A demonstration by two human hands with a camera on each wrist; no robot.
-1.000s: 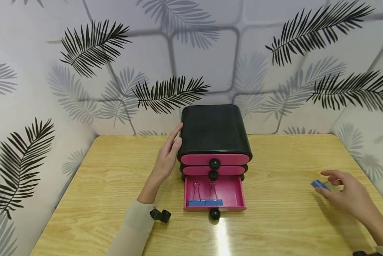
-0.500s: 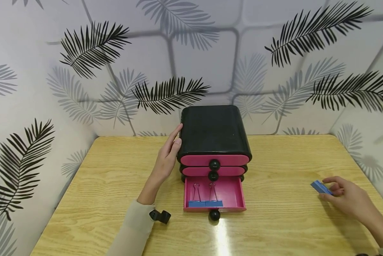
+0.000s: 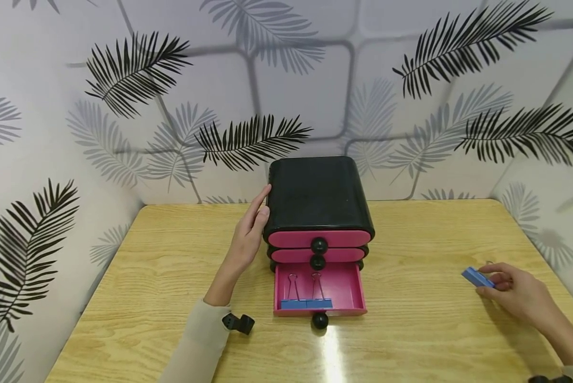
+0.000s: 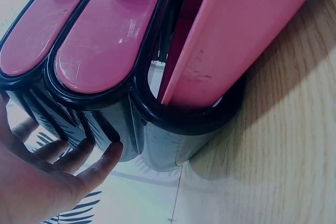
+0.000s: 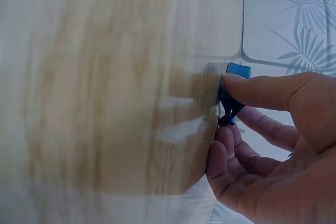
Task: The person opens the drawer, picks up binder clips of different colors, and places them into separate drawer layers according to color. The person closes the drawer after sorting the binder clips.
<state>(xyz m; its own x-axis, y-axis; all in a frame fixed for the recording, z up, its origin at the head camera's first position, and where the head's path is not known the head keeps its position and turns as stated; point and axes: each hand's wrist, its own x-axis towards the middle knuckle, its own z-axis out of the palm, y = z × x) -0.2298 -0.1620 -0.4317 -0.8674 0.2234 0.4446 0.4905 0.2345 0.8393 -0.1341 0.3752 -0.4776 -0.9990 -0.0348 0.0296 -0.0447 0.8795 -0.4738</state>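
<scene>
A black drawer unit point(image 3: 317, 194) with pink drawers stands on the table. Its bottom drawer point(image 3: 348, 290) is pulled out and holds two blue binder clips point(image 3: 306, 304) side by side, wire handles pointing backward. My left hand point(image 3: 246, 234) rests against the unit's left side; in the left wrist view its fingertips point(image 4: 113, 150) touch the black casing. Out at the right of the table, my right hand point(image 3: 521, 292) pinches another blue binder clip point(image 3: 478, 277) between thumb and fingers. In the right wrist view this clip point(image 5: 239, 70) is held close over the wood.
The wooden table point(image 3: 411, 340) reaches back to a wall point(image 3: 305, 90) with a feather-leaf pattern. Black round knobs point(image 3: 320, 321) stick out from the drawer fronts. A black strap device point(image 3: 238, 323) sits on the left wrist.
My right hand has shifted slightly downward, and the blue binder clip in it has turned so that more of its body shows. The left hand stays against the drawer unit.
</scene>
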